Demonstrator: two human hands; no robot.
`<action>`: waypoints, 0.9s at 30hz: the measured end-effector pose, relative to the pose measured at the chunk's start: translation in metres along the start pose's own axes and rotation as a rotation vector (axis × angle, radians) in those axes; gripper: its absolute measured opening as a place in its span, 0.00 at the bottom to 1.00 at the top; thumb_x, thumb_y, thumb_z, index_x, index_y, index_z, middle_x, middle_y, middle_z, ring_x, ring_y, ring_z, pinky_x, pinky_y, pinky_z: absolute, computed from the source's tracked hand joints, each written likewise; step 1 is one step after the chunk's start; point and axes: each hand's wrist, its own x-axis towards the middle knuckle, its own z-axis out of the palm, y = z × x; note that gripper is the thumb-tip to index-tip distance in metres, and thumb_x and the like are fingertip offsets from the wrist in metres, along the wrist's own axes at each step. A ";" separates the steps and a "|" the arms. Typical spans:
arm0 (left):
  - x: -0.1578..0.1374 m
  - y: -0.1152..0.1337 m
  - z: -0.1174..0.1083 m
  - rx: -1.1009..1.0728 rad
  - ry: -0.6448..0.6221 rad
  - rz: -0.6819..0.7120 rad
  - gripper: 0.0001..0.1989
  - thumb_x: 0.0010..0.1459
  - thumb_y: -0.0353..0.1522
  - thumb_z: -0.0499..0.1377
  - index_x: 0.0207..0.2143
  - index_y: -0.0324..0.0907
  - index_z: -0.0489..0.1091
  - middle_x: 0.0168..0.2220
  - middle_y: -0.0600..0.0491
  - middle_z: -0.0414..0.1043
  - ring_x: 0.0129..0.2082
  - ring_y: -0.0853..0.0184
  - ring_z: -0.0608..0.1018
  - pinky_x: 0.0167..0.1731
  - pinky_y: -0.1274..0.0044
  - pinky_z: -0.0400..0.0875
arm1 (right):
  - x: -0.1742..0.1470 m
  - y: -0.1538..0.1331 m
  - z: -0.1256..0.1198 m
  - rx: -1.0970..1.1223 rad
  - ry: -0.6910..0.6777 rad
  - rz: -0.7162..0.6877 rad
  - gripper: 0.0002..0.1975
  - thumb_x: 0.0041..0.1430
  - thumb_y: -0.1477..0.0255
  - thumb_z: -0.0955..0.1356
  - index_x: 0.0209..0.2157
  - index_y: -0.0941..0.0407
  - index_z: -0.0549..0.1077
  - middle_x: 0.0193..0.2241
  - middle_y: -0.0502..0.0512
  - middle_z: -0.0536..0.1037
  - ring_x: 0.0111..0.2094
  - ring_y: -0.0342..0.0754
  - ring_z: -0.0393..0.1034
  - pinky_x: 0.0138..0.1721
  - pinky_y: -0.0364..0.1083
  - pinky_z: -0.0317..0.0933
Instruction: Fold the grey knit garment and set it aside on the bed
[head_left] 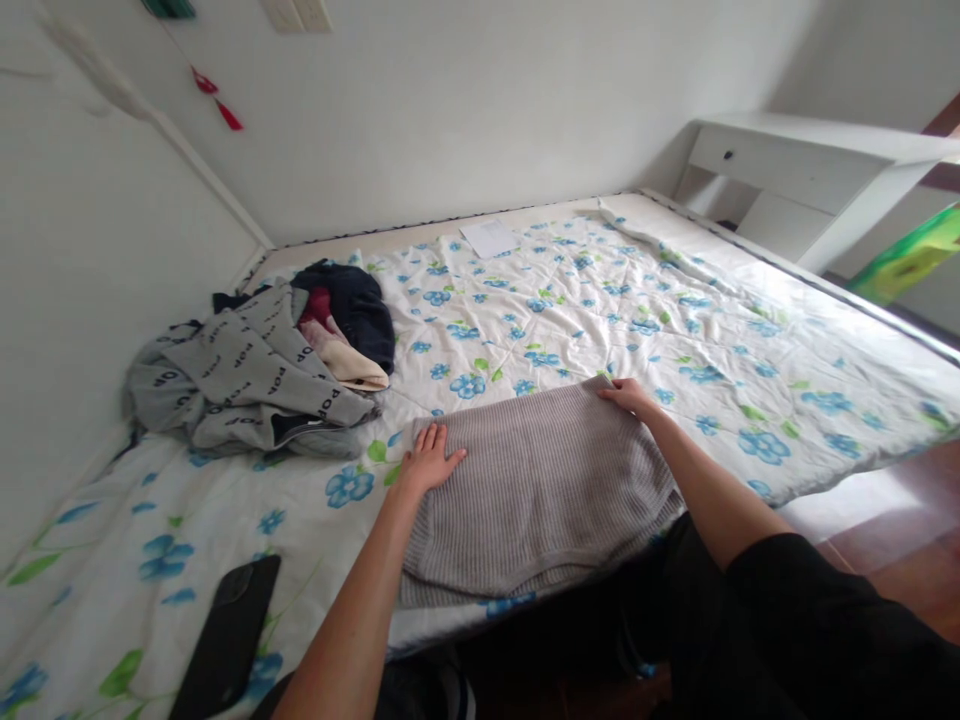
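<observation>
A grey ribbed knit sweater (536, 490) lies folded into a wide rectangle at the near edge of the bed, with a curved band along its near side. My left hand (429, 462) rests flat on its far left corner, fingers stretched out. At the far right corner, my right hand (628, 396) has its fingers closed on the sweater's edge, with the fingertips partly hidden. The sweater lies on a white sheet (570, 330) with blue flowers and green leaves.
A heap of clothes, with a grey printed garment (232, 370) and a dark one (360, 310), lies at the left. A black phone (229, 635) is near my left forearm. White paper (487, 239) lies at the back, and a white desk (795, 180) stands at right.
</observation>
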 end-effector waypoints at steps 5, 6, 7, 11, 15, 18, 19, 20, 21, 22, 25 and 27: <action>-0.001 0.001 0.000 -0.005 0.003 -0.014 0.50 0.76 0.57 0.43 0.87 0.34 0.43 0.87 0.37 0.33 0.87 0.45 0.43 0.78 0.48 0.59 | 0.002 -0.009 -0.002 -0.058 0.253 -0.111 0.15 0.69 0.62 0.74 0.48 0.57 0.86 0.44 0.61 0.89 0.43 0.55 0.82 0.43 0.45 0.68; -0.001 0.001 0.000 -0.006 0.008 -0.014 0.50 0.76 0.57 0.44 0.87 0.34 0.44 0.87 0.37 0.33 0.87 0.45 0.43 0.78 0.48 0.59 | 0.002 -0.009 -0.002 -0.079 0.276 -0.105 0.15 0.68 0.62 0.74 0.49 0.57 0.86 0.44 0.61 0.89 0.44 0.56 0.82 0.45 0.46 0.69; -0.001 0.001 0.000 -0.007 0.012 -0.016 0.50 0.76 0.57 0.44 0.87 0.34 0.44 0.87 0.37 0.33 0.87 0.45 0.43 0.78 0.49 0.59 | 0.002 -0.007 -0.002 -0.097 0.278 -0.086 0.15 0.67 0.61 0.75 0.48 0.56 0.87 0.45 0.62 0.89 0.45 0.56 0.82 0.46 0.46 0.69; -0.002 0.003 0.000 -0.015 0.003 -0.029 0.50 0.76 0.57 0.45 0.87 0.34 0.43 0.87 0.38 0.32 0.87 0.46 0.43 0.79 0.49 0.58 | 0.002 0.003 -0.005 -0.087 0.117 0.043 0.19 0.67 0.55 0.76 0.46 0.56 0.87 0.40 0.61 0.88 0.41 0.55 0.83 0.42 0.46 0.71; -0.001 0.003 0.001 -0.016 0.019 -0.025 0.50 0.76 0.56 0.46 0.86 0.34 0.45 0.87 0.38 0.34 0.87 0.45 0.43 0.79 0.49 0.59 | 0.006 0.011 -0.008 -0.051 -0.085 0.040 0.21 0.66 0.52 0.77 0.41 0.58 0.86 0.35 0.60 0.87 0.35 0.54 0.81 0.35 0.46 0.71; 0.001 0.001 0.004 -0.017 0.045 -0.016 0.49 0.76 0.56 0.47 0.86 0.35 0.47 0.87 0.37 0.38 0.87 0.43 0.45 0.78 0.48 0.61 | 0.010 0.015 -0.009 -0.137 -0.052 0.036 0.19 0.64 0.54 0.79 0.37 0.57 0.85 0.33 0.60 0.86 0.35 0.54 0.80 0.36 0.46 0.71; 0.001 0.001 0.005 -0.019 0.049 -0.014 0.49 0.76 0.56 0.47 0.86 0.36 0.47 0.87 0.37 0.38 0.87 0.43 0.46 0.78 0.48 0.61 | 0.012 0.017 -0.009 -0.178 -0.031 0.047 0.18 0.64 0.54 0.79 0.36 0.57 0.85 0.32 0.60 0.86 0.35 0.54 0.80 0.36 0.47 0.71; 0.002 0.000 0.006 -0.021 0.050 -0.012 0.49 0.75 0.57 0.47 0.86 0.35 0.47 0.87 0.37 0.38 0.87 0.43 0.46 0.77 0.47 0.61 | 0.013 0.018 -0.009 -0.221 -0.011 0.063 0.18 0.63 0.54 0.79 0.36 0.57 0.85 0.32 0.60 0.86 0.34 0.55 0.80 0.36 0.47 0.71; 0.003 0.000 0.007 -0.024 0.050 -0.012 0.50 0.75 0.57 0.46 0.86 0.35 0.47 0.87 0.36 0.37 0.87 0.42 0.46 0.77 0.47 0.60 | 0.014 0.019 -0.009 -0.264 0.009 0.076 0.18 0.64 0.54 0.78 0.36 0.57 0.86 0.31 0.60 0.86 0.34 0.55 0.81 0.37 0.47 0.71; 0.003 0.001 0.008 -0.026 0.049 -0.012 0.50 0.75 0.57 0.46 0.86 0.35 0.46 0.87 0.36 0.37 0.87 0.42 0.45 0.78 0.47 0.60 | 0.015 0.020 -0.008 -0.304 0.029 0.084 0.18 0.64 0.54 0.78 0.36 0.56 0.86 0.31 0.60 0.86 0.35 0.56 0.81 0.37 0.47 0.71; 0.003 0.003 0.008 -0.036 0.044 -0.021 0.51 0.76 0.58 0.46 0.86 0.35 0.45 0.87 0.36 0.35 0.87 0.43 0.44 0.79 0.48 0.57 | 0.016 0.019 -0.005 -0.384 0.067 0.081 0.19 0.64 0.54 0.78 0.38 0.56 0.87 0.34 0.62 0.87 0.38 0.57 0.83 0.40 0.47 0.71; 0.001 0.005 0.006 -0.042 0.042 -0.032 0.50 0.76 0.58 0.47 0.86 0.36 0.46 0.87 0.37 0.34 0.87 0.44 0.45 0.79 0.49 0.58 | 0.015 0.017 -0.004 -0.395 0.066 0.083 0.19 0.65 0.54 0.78 0.40 0.57 0.88 0.38 0.64 0.88 0.41 0.58 0.84 0.42 0.48 0.71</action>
